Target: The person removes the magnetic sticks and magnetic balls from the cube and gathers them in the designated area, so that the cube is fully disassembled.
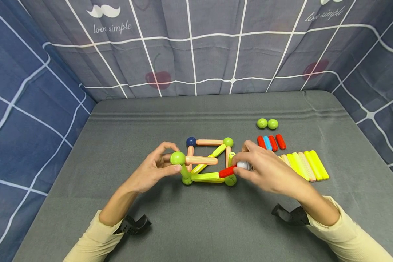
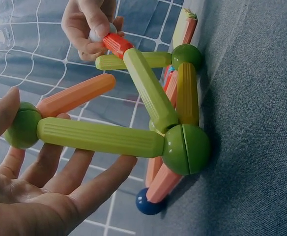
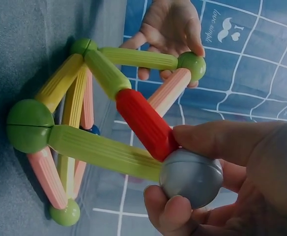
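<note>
In the head view, my left hand holds a green ball at the raised left corner of a magnetic rod-and-ball frame. An upright yellow-green rod links that ball to the lower green ball; an orange rod juts from it. My right hand pinches a silver ball between thumb and fingers. A red rod touches that ball and meets the end of a slanting yellow-green rod. Another yellow-green rod rises from the near green ball to the silver ball.
A dark blue ball and a green ball form the frame's back corners. Right of it lie two green balls, several short red and blue rods, and a row of yellow and pink rods. Checked curtains surround the grey table.
</note>
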`<state>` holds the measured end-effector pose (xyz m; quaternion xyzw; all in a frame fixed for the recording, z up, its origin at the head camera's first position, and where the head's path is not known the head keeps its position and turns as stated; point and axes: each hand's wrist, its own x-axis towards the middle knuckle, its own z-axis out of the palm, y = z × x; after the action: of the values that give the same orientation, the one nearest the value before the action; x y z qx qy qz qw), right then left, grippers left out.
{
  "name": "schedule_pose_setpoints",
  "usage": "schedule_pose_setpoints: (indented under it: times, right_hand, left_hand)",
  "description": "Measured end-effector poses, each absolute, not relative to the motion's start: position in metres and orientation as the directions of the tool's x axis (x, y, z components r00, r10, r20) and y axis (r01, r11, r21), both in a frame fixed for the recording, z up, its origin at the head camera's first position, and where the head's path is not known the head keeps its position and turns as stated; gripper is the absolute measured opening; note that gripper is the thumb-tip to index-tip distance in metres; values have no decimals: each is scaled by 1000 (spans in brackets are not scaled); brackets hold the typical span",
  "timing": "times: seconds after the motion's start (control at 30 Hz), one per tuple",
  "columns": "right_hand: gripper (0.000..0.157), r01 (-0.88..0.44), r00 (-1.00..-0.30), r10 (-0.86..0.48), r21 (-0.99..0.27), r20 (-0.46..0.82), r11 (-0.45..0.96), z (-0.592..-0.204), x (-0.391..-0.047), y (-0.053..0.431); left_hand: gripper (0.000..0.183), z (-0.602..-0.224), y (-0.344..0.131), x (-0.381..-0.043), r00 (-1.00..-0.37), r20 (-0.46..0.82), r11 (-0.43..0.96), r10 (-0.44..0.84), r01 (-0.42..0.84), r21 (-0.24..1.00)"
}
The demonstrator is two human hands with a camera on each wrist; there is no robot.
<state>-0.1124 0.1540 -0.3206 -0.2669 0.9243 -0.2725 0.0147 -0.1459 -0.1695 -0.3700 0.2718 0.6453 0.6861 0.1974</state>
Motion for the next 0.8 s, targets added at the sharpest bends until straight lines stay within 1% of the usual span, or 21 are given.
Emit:
schedule_pose_setpoints:
  times: [0.3, 0.53, 0.8]
  right_hand:
    - [15, -477, -872, -449, -532, 192, 699, -325, -110, 154]
    - [13, -505, -862, -450, -483, 233, 715, -327, -106, 153]
    - [20, -529, -848, -451, -418, 276, 739, -330, -102, 150]
  left_hand:
    - [33, -371, -170, -146, -771, 123, -98, 624, 79, 992]
    - [34, -370, -169, -144, -773, 119, -103, 623, 69, 992]
    - [35, -370, -169, -144, -765, 123, -102, 633, 76, 992]
